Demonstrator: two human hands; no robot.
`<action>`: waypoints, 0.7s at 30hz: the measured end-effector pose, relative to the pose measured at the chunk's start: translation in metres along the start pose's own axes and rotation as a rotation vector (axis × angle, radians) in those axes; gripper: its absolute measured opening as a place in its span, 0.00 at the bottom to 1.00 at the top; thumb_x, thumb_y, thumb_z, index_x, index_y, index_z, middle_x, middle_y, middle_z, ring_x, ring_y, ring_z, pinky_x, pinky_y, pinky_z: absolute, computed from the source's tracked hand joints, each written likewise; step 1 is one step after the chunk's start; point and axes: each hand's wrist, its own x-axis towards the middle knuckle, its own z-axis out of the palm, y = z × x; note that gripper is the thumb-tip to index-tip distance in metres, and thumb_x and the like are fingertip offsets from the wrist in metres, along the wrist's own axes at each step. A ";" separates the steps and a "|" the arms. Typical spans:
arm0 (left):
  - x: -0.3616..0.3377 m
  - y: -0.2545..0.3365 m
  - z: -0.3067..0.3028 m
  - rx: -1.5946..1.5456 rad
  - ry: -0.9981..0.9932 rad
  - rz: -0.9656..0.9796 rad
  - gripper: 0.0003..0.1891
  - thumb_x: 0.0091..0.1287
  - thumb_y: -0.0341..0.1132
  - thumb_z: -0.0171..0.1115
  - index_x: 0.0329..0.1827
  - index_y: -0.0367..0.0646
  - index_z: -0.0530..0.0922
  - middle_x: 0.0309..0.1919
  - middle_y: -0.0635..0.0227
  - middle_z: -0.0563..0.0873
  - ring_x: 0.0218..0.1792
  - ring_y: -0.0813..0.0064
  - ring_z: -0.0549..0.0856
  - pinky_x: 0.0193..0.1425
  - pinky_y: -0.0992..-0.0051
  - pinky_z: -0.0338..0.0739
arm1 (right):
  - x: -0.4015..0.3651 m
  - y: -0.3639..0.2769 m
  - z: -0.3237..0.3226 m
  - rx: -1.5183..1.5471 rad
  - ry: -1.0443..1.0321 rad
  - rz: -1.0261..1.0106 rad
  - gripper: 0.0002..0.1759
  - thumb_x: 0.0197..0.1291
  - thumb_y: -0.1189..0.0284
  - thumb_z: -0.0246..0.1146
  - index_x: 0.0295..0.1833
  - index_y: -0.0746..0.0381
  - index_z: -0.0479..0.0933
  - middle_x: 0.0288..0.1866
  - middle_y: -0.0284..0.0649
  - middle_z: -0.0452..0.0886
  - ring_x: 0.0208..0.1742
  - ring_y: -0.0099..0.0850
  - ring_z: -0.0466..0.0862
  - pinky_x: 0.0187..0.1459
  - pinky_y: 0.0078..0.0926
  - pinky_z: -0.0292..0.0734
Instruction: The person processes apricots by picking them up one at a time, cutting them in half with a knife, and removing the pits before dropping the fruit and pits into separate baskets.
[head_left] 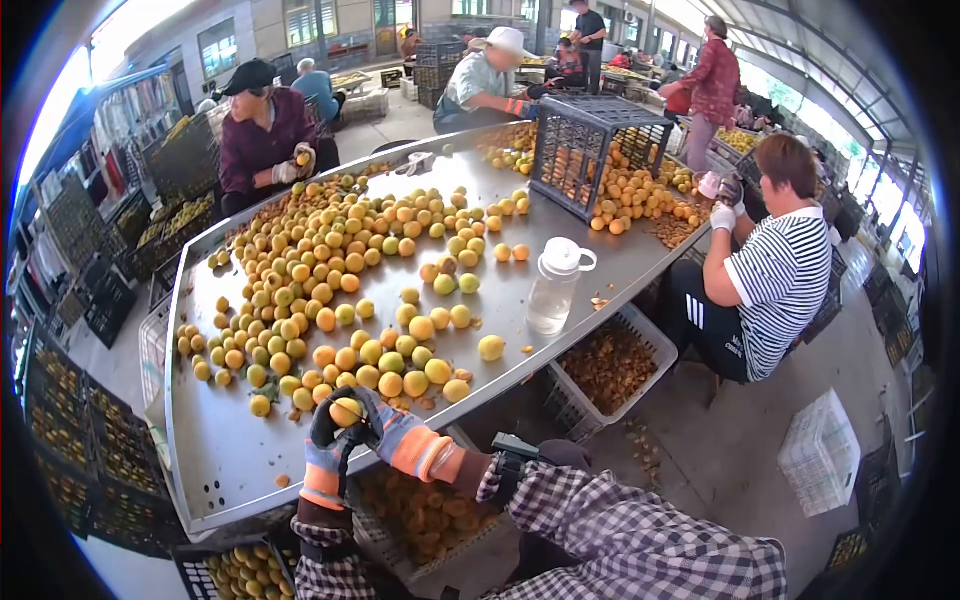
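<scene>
The left hand (325, 462) and right hand (398, 432) both have fingers pinching one yellow fruit (346, 411) over the tabletop (235, 450), with the fruit pile (320, 270) at 12 o'clock

a small round yellow-orange apricot (346, 411), partly covered by dark glove tips, sits pinched between the gloved left hand (325, 447) and right hand (393, 432) over the steel table's (230, 455) near edge, at six o'clock from the fruit heap (320, 270).

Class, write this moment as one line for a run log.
left hand: gripping apricot | right hand: gripping same apricot | table: apricot pile, water bottle
</scene>
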 end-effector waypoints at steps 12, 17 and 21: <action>-0.007 0.022 0.015 -0.016 0.321 -0.335 0.15 0.67 0.36 0.66 0.51 0.34 0.80 0.43 0.69 0.84 0.41 0.80 0.82 0.46 0.78 0.79 | 0.006 -0.042 -0.031 0.031 -0.268 0.139 0.34 0.66 0.71 0.54 0.75 0.66 0.53 0.66 0.57 0.71 0.59 0.45 0.79 0.56 0.35 0.75; -0.007 0.067 0.029 -0.080 0.210 -0.217 0.17 0.67 0.35 0.66 0.53 0.33 0.78 0.44 0.69 0.84 0.44 0.79 0.82 0.48 0.77 0.79 | 0.010 -0.052 -0.043 0.137 -0.269 0.107 0.35 0.66 0.73 0.54 0.76 0.65 0.51 0.65 0.54 0.72 0.58 0.44 0.79 0.58 0.35 0.74; -0.009 0.069 0.028 -0.024 0.194 -0.167 0.18 0.66 0.37 0.67 0.52 0.33 0.78 0.42 0.68 0.84 0.43 0.78 0.82 0.47 0.76 0.80 | 0.004 -0.017 -0.018 -0.037 -0.252 -0.137 0.27 0.65 0.72 0.58 0.69 0.64 0.64 0.59 0.52 0.77 0.58 0.44 0.79 0.56 0.35 0.75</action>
